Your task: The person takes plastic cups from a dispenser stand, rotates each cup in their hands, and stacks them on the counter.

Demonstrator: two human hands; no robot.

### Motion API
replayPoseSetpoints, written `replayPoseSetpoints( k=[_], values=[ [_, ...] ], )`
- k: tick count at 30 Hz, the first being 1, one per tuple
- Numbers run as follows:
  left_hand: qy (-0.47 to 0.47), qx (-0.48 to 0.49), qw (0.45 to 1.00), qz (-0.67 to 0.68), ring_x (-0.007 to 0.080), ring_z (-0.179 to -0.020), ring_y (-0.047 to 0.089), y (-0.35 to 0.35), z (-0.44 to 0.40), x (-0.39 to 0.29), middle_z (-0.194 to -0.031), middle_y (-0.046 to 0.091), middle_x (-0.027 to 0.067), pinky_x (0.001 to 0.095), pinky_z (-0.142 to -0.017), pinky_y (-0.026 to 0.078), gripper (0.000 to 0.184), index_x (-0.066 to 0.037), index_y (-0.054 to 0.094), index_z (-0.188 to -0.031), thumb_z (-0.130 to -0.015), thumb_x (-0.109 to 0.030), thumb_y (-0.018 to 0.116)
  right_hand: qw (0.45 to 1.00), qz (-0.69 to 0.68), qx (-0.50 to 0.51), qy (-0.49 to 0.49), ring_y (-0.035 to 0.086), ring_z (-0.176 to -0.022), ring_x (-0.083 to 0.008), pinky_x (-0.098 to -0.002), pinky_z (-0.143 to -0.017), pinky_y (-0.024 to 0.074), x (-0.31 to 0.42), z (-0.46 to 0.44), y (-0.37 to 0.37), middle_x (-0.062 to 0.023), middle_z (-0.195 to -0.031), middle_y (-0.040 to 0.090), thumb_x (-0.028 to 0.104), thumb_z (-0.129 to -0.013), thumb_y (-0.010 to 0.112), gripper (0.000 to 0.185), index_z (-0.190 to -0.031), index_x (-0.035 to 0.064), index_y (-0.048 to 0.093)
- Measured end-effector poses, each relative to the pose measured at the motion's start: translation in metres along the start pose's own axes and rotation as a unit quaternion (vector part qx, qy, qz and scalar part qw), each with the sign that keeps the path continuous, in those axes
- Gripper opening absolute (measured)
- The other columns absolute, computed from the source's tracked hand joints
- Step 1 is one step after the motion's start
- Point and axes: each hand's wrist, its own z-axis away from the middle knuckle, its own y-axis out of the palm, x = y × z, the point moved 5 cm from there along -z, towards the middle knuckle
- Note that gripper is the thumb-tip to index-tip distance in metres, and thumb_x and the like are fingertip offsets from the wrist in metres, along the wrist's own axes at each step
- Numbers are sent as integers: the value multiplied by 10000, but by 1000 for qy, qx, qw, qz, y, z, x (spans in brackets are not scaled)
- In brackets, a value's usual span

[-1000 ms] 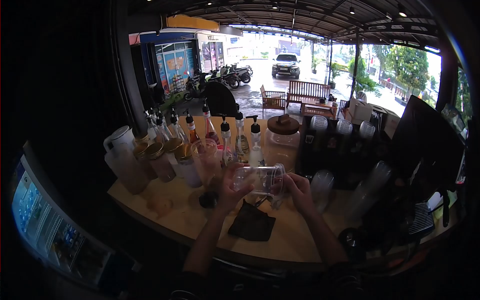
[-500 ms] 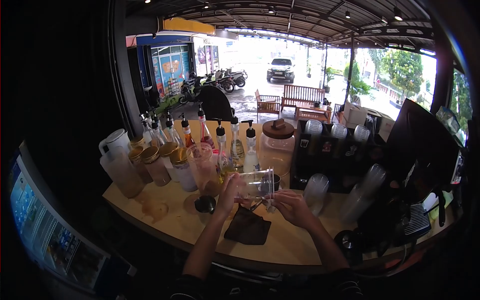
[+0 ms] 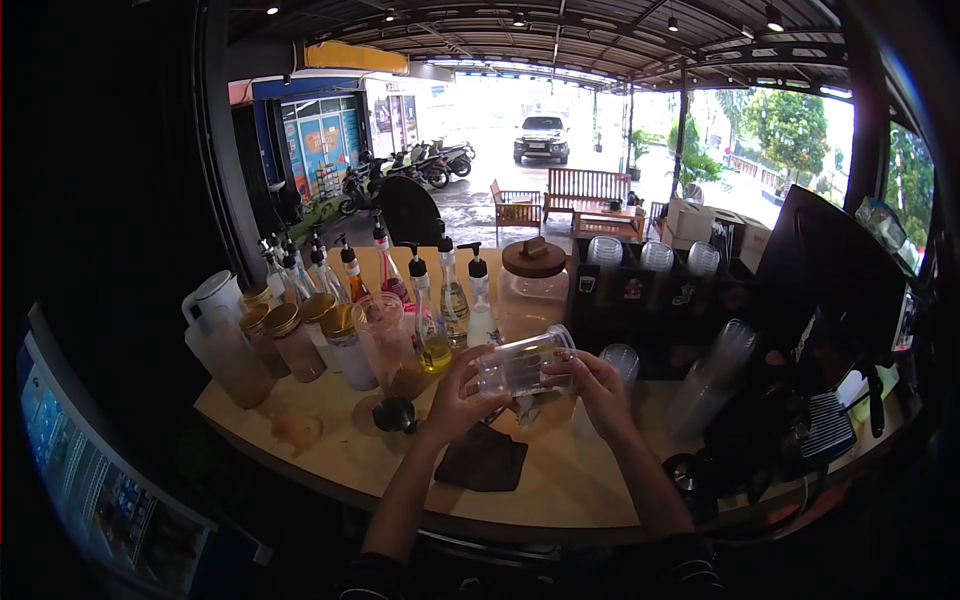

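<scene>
Clock centred on the cup, 12 o'clock away from me.

Clear plastic cup (image 3: pixel 525 365) up in both hands, held over the counter (image 3: pixel 590 500), lying nearly on its side, mouth end tipped up a little toward 2 o'clock. Single cup or two nested: cannot tell.

Left hand (image 3: pixel 462 395) at 8 o'clock, curled round the base end, thumb on the near side, fingers going behind. Right hand (image 3: pixel 602 395) at 4 o'clock, fingers drawn in on the wall close to the rim. Both grips closed only to the cup's girth; the wall looks thin, so I judge a light hold suits it.

Progress, as things lie: cup in hand and off the wood, so that much is done. No lid seen on it, no contents that I can make out, and it is not yet set down. My reading: an early stage, handling only.

Around me: dark cloth (image 3: pixel 482 460) just past 6 o'clock, flat on the counter; round black item (image 3: pixel 395 413) at 8. Large clear container (image 3: pixel 380 335) near 10, gold-lidded jars (image 3: pixel 295 345) beyond it at 9. Pump bottle with yellow liquid (image 3: pixel 433 355) also toward 10, upright. Wood-lidded jar (image 3: pixel 533 300) at 12, upright, lid on. Leaning cup stack (image 3: pixel 712 375) at 3, well apart from my grip.
</scene>
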Motion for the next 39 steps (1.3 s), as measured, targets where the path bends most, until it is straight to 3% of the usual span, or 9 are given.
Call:
replayPoseSetpoints(
  k=[2, 4, 7, 11, 14, 16, 19, 25, 39],
  values=[
    [-48, -25, 998, 41, 204, -1106, 503, -3, -1, 8, -1174, 475, 96, 342, -927, 437, 602, -70, 400, -1248, -743, -156, 717, 996, 71, 16, -58, 632, -905, -194, -293, -780, 500, 3, 1, 5, -133, -1016, 638, 201, -947, 453, 335, -1184, -26, 518],
    [11, -77, 996, 36, 146, -958, 554, -14, -8, 22, -1053, 515, 64, 273, -813, 474, 472, -66, 422, -1207, -826, -251, 630, 995, 80, 25, -54, 623, -916, -194, -306, -815, 482, -1, 3, 9, -138, -1014, 638, 203, -946, 450, 348, -1198, -30, 510],
    [-67, -118, 985, 102, 114, -899, 540, -18, -7, 48, -1012, 498, 58, 247, -762, 466, 414, -64, 432, -1174, -883, -341, 531, 994, 92, 39, -50, 614, -933, -196, -319, -858, 461, -3, 5, 14, -145, -1017, 638, 195, -944, 450, 360, -1219, -33, 497],
    [-114, -109, 980, 120, 118, -906, 541, -21, -8, 70, -1002, 495, 61, 259, -780, 472, 398, -57, 440, -1154, -900, -360, 487, 991, 102, 55, -70, 611, -949, -202, -323, -873, 457, -4, 7, 16, -152, -1031, 635, 169, -939, 459, 354, -1227, -34, 491],
    [-119, -149, 966, 177, 146, -970, 532, -9, -4, 54, -1062, 502, 78, 293, -858, 453, 396, -55, 451, -1158, -867, -300, 559, 990, 115, 41, -74, 610, -954, -205, -325, -874, 458, -6, 8, 13, -151, -1030, 635, 161, -936, 463, 350, -1224, -36, 492],
    [58, -121, 988, 70, 180, -1059, 505, -4, -5, 27, -1137, 499, 97, 317, -923, 424, 448, -57, 458, -1170, -796, -199, 660, 989, 110, 54, -85, 613, -950, -194, -310, -852, 469, -5, 10, 14, -146, -1032, 635, 153, -938, 461, 343, -1225, -34, 492],
    [16, -61, 992, 108, 197, -1118, 478, -4, -7, 32, -1192, 488, 108, 337, -963, 393, 548, -59, 456, -1188, -716, -109, 729, 993, 77, 60, -69, 619, -937, -190, -298, -830, 482, -4, 11, 12, -148, -1025, 635, 145, -940, 458, 330, -1215, -33, 501],
    [5, -67, 993, 97, 195, -1105, 494, -3, -9, 31, -1175, 505, 100, 336, -954, 400, 542, -50, 473, -1168, -700, -101, 743, 994, 82, 46, -54, 628, -912, -206, -305, -826, 486, 0, 12, 10, -153, -1000, 640, 160, -940, 463, 323, -1189, -38, 523],
    [63, -46, 993, 89, 194, -1102, 503, 6, -9, 23, -1193, 510, 100, 336, -935, 425, 560, -42, 481, -1168, -686, -108, 758, 994, 90, 30, -56, 631, -903, -198, -303, -827, 487, 1, 19, 6, -148, -994, 641, 130, -934, 471, 295, -1167, -38, 541]
  ],
)
